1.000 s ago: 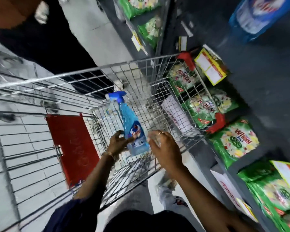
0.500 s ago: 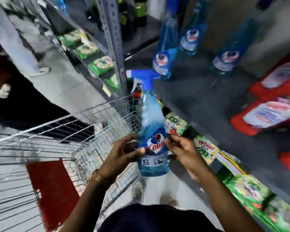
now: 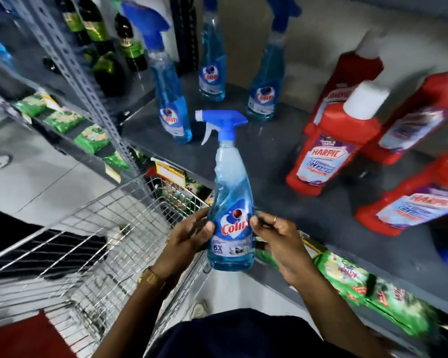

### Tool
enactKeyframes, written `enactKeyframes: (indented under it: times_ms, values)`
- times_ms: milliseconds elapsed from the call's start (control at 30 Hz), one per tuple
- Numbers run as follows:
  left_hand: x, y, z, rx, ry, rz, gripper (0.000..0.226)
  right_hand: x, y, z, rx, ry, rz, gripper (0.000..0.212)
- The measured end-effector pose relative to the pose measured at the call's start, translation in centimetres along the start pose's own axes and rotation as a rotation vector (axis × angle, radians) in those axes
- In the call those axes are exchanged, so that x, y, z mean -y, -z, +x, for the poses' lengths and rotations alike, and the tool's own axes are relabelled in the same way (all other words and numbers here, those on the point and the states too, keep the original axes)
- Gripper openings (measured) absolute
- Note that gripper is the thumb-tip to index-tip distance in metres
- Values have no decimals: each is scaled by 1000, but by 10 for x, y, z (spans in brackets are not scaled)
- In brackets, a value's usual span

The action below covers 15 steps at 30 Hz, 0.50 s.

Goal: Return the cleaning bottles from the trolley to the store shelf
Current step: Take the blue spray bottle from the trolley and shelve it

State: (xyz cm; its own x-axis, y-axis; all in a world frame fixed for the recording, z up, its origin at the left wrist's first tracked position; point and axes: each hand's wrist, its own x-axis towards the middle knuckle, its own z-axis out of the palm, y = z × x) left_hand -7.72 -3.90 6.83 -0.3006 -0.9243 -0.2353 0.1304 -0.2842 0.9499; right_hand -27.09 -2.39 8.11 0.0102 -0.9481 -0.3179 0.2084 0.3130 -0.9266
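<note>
Blue liquid fills most of the clear plastic spray bottle with the blue trigger head (image 3: pixel 232 215), which is held upright in the air between the wire trolley (image 3: pixel 93 249) and the front edge of the grey metal store shelf (image 3: pixel 269 156). It is gripped at the label from both sides: the left hand (image 3: pixel 189 237) is pressed to its left flank with the thumb across the front, and the right hand (image 3: pixel 277 233), a ring on one finger, is closed against its right flank with the fingertips. The bottle touches neither trolley nor shelf.

On the shelf, three matching blue spray bottles (image 3: pixel 172 104) are stood at the back and left, and red cleaner bottles with white caps (image 3: pixel 329 140) are crowded on the right. A bare patch of shelf is left between them, just behind the held bottle's trigger.

The step in hand is judged to be the placing of this bottle on that patch. Trouble could be caused by the tall trigger head: if the bottle is carried forward too low or tilted, the nearest standing spray bottle could be struck and toppled. The base could also be caught on the shelf's front lip if it is not lifted clear. A fingertip grip on a smooth wet-looking label may slip. If the base is set too near the edge, a fall back toward the trolley is likely.
</note>
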Motion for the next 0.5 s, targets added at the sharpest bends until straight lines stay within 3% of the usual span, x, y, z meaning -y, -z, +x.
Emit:
enactKeyframes:
  times_ms: [100, 267, 367, 500]
  values:
    - [-12, -1, 22, -4, -89, -3, 47, 9, -3, 16, -55, 79, 25, 14]
    - [-53, 0, 89, 20, -254, 79, 27, 35, -14, 73, -152, 275, -22, 16]
    - [-64, 4, 131, 46, -287, 92, 30, 42, -18, 112, -271, 377, -86, 12]
    - [-60, 7, 167, 57, -288, 81, 29, 36, -17, 144, -348, 417, -118, 42]
